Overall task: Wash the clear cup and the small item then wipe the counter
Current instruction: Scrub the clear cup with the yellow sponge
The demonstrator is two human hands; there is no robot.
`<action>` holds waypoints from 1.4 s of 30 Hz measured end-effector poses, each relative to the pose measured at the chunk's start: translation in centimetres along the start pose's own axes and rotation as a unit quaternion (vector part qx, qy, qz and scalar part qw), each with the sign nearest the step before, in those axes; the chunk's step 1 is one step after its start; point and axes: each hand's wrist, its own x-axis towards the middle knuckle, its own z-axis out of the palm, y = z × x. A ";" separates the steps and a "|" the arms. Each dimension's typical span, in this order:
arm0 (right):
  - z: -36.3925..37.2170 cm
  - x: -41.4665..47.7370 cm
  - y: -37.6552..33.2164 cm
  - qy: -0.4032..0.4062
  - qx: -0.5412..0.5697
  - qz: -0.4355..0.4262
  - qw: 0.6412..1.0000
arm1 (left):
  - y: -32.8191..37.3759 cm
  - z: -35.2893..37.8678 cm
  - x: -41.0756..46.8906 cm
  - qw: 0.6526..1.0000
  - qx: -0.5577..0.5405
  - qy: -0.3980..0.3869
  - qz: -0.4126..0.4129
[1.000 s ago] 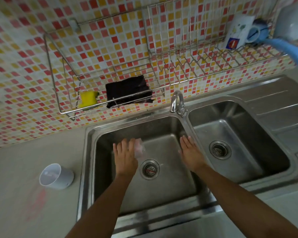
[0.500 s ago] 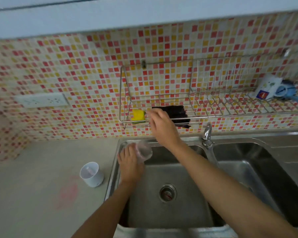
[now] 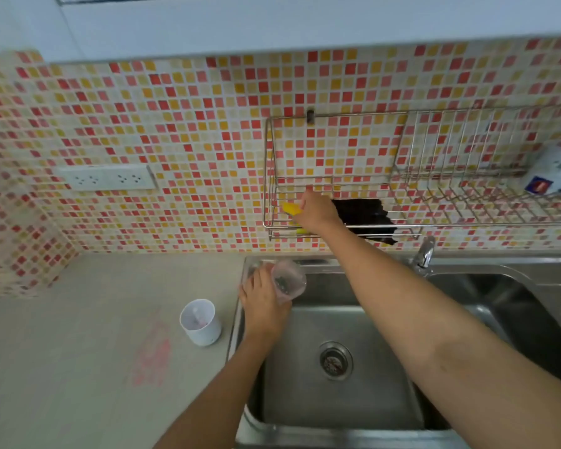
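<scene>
The left hand [image 3: 263, 303] was clamped around the clear cup [image 3: 288, 280], holding it over the sink [image 3: 353, 426] to be scrubbed. Up beyond it, the right hand [image 3: 316, 212] closed on the yellow sponge [image 3: 290, 208] in the rack [image 3: 337, 226]. The white cup [image 3: 201, 322] waited just left.

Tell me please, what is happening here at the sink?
A person is washing up. The left hand holds the clear cup over the left basin of the sink. The right hand reaches into the wall rack at the yellow sponge, beside a black cloth. A small white cup stands on the counter near a pink stain.
</scene>
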 end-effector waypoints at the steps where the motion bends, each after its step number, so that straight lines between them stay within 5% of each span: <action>1: -0.2 -0.2 0.1 0.010 0.014 0.003 1.000 | -0.1 -0.1 0.0 1.000 -0.010 -0.004 0.001; 10: -0.9 -2.7 0.1 0.174 0.230 -0.066 0.955 | -0.7 -1.5 0.7 0.997 -0.048 -0.009 0.053; 14: -0.6 -7.0 0.2 0.239 0.230 -0.084 0.940 | -1.3 -2.6 1.1 0.990 -0.089 -0.001 0.107; 24: 5.7 -14.3 3.2 0.030 0.064 -0.056 0.996 | -3.1 -3.6 2.1 0.984 -0.055 -0.064 0.158; 31: 7.6 -15.0 4.0 0.031 -0.046 -0.142 0.988 | -3.9 -4.2 2.8 0.983 -0.021 -0.075 0.165; 42: 7.9 -16.0 2.9 0.051 -0.011 -0.141 0.989 | -3.4 -3.9 3.5 0.972 0.023 -0.046 0.229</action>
